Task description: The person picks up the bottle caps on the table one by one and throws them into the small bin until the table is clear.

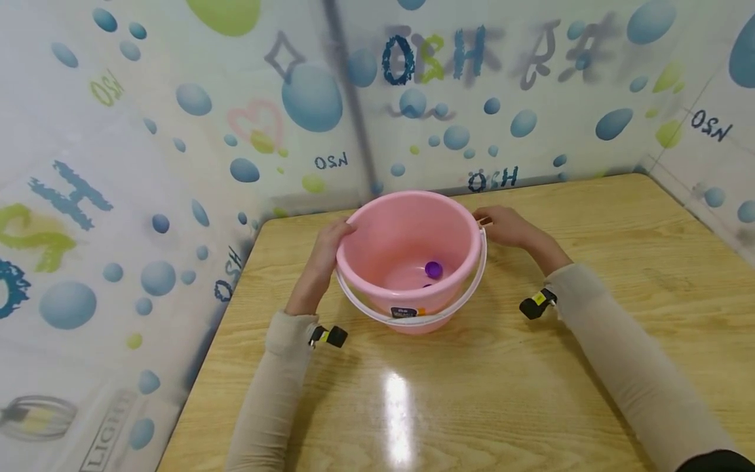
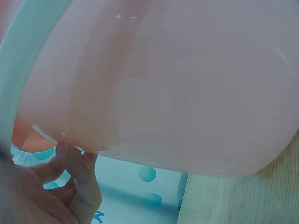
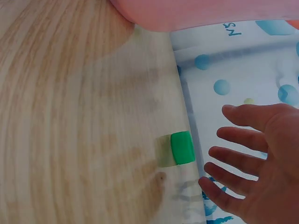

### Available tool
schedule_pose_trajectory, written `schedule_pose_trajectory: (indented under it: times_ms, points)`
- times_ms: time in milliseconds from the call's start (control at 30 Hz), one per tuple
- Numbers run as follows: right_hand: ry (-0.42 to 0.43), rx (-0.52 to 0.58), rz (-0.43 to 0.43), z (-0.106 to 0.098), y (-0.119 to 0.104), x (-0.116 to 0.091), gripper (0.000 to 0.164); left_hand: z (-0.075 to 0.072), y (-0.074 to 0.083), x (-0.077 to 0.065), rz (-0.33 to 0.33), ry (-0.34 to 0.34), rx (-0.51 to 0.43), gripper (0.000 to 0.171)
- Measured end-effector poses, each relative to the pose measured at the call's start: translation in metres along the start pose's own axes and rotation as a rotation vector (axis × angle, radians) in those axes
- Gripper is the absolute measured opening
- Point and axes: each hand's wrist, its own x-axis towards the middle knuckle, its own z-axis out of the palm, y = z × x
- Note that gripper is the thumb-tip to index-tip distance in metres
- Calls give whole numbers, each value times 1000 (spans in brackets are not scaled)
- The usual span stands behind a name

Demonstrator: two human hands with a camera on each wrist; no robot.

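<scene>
A pink bucket (image 1: 407,255) stands on the wooden table, its white handle (image 1: 407,321) folded down at the front. My left hand (image 1: 323,257) grips its left rim, thumb over the top edge; the left wrist view shows the fingers (image 2: 77,163) bent at the rim. Beside the right rim is my right hand (image 1: 501,226). Its fingers (image 3: 236,158) are spread and hold nothing in the right wrist view. Inside the bucket lies a small round purple thing (image 1: 433,269), with a second purple bit mostly hidden behind the front rim.
A small green block-like thing (image 3: 182,147) sits near the table's edge, left of my right fingertips in the right wrist view. Behind the wooden table (image 1: 448,400) hangs a white sheet (image 1: 407,144) printed with blue and green drops.
</scene>
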Motion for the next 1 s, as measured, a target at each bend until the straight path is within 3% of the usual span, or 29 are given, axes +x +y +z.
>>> schedule_pose_trajectory:
  times_ms: [200, 467, 1000]
  points:
    - [-9, 44, 15, 6, 11, -1, 39, 0, 1, -2, -6, -3, -8, 34]
    - [-54, 17, 6, 13, 25, -1, 38, 0, 0, -1, -1, 10, 8, 32]
    - [-75, 177, 10, 18, 38, -3, 49, 0, -1, 0, -10, -5, -8, 35]
